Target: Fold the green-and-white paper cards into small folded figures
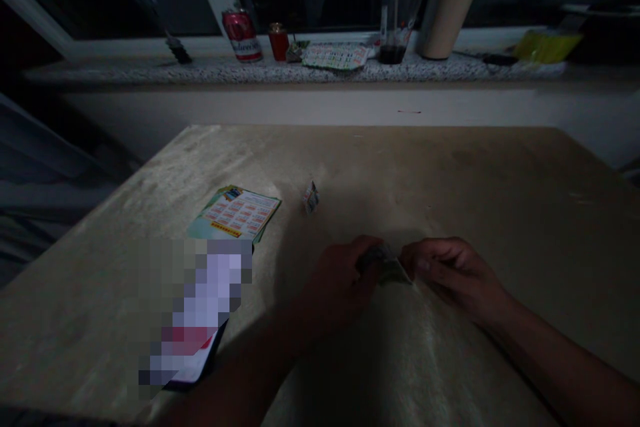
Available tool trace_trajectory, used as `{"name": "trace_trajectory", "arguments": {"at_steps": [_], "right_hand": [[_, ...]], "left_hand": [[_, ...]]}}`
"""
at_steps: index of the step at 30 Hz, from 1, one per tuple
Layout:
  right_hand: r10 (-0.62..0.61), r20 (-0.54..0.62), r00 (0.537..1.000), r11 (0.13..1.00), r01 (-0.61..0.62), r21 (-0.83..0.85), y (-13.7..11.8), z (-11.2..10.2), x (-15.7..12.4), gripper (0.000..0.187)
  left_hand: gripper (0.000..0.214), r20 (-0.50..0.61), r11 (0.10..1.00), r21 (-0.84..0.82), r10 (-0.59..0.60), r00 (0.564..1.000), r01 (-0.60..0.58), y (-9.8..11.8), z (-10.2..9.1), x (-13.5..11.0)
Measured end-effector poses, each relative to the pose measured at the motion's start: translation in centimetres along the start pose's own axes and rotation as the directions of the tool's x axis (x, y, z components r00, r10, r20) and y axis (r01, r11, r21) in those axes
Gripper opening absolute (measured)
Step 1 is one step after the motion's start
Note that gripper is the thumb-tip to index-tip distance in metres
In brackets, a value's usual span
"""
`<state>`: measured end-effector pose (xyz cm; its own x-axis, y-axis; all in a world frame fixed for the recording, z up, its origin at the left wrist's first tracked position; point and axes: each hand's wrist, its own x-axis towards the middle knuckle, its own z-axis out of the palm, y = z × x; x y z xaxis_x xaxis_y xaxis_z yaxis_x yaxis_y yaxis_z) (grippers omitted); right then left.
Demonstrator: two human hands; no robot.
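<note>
Both of my hands meet low over the middle of a pale table (450, 173). My left hand (340, 283) and my right hand (450, 270) each pinch one end of a small folded piece of paper (389, 267) between fingertips and thumb, just above the tabletop. The light is dim and the paper's print is not readable. A little beyond the hands stands another small folded paper piece (311, 198), on its own on the table.
A stack of printed flyers (237, 213) lies left of centre, with a blurred-out flat item (195, 320) nearer the front edge. On the stone windowsill (150, 70) stand a red can (243, 35), a small red cup (279, 41), a lidded drink cup (397, 17), a cardboard tube (450, 0) and more flyers (336, 55).
</note>
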<state>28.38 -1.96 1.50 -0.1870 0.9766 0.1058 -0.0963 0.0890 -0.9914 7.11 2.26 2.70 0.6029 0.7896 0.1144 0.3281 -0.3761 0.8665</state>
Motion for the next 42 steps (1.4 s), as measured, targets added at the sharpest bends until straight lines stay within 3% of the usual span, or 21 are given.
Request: {"name": "trace_trajectory", "arguments": {"at_steps": [4, 12, 17, 20, 22, 25, 28, 32, 34, 36, 39, 42], "right_hand": [[-0.005, -0.008, 1.0, 1.0, 0.005, 0.01, 0.2, -0.2, 0.0, 0.019], [0.072, 0.158, 0.985, 0.997, -0.073, -0.001, 0.0, -0.3, -0.2, 0.021], [-0.023, 0.042, 0.999, 0.982, 0.03, -0.184, -0.2, 0.3, -0.4, 0.016], [-0.09, 0.03, 0.995, 0.934, 0.095, -0.343, -0.2, 0.7, -0.6, 0.014], [-0.11, 0.033, 0.993, 0.895, 0.114, -0.431, -0.3, 0.7, -0.7, 0.01], [-0.141, -0.016, 0.99, 0.854, 0.113, -0.508, -0.4, 0.3, -0.9, 0.008], [-0.211, -0.139, 0.968, 0.829, 0.102, -0.549, -0.4, 0.0, -0.9, 0.007], [-0.307, -0.243, 0.92, 0.804, 0.114, -0.583, -0.4, -0.1, -0.8, 0.003], [-0.365, -0.165, 0.916, 0.743, 0.18, -0.645, -0.7, 0.0, -0.6, 0.008], [-0.406, 0.01, 0.914, 0.639, 0.292, -0.711, -1.0, 0.0, -0.2, 0.013], [-0.443, 0.259, 0.858, 0.492, 0.474, -0.73, -1.2, -0.2, 0.4, 0.016], [-0.432, 0.339, 0.835, 0.403, 0.516, -0.756, -0.8, -0.4, 0.7, 0.017]], "left_hand": [[0.016, -0.008, 0.994, -0.11, -0.023, 1.0, 0.022, -0.4, -0.2, 0.1], [0.011, 0.086, 0.933, -0.35, -0.051, 0.995, 0.078, -0.4, 0.5, 0.2], [0.026, 0.092, 0.962, -0.271, -0.02, 0.996, 0.044, 0.4, 0.4, 0.0], [0.045, 0.117, 0.989, -0.136, -0.049, 0.992, 0.065, 0.6, 0.3, 0.0], [0.043, 0.112, 0.996, -0.064, -0.06, 0.992, 0.067, 0.7, 0.2, 0.0], [0.029, 0.086, 0.991, -0.122, -0.039, 0.996, 0.049, 0.7, 0.1, 0.1], [0.031, 0.051, 0.981, -0.176, -0.074, 0.996, 0.082, 0.5, 0.0, -0.1], [0.033, 0.142, 0.945, -0.27, -0.15, 0.978, 0.184, 0.0, -0.1, -0.1], [0.038, 0.122, 0.921, -0.342, -0.155, 0.98, 0.188, -0.1, -0.2, 0.2], [0.047, 0.064, 0.921, -0.343, -0.173, 0.983, 0.185, -0.1, -0.5, 0.5], [0.025, 0.09, 0.952, -0.21, -0.206, 0.974, 0.221, -0.1, -0.8, 0.8], [0.011, 0.124, 0.964, -0.112, -0.225, 0.966, 0.239, -0.2, -0.7, 0.9]]}}
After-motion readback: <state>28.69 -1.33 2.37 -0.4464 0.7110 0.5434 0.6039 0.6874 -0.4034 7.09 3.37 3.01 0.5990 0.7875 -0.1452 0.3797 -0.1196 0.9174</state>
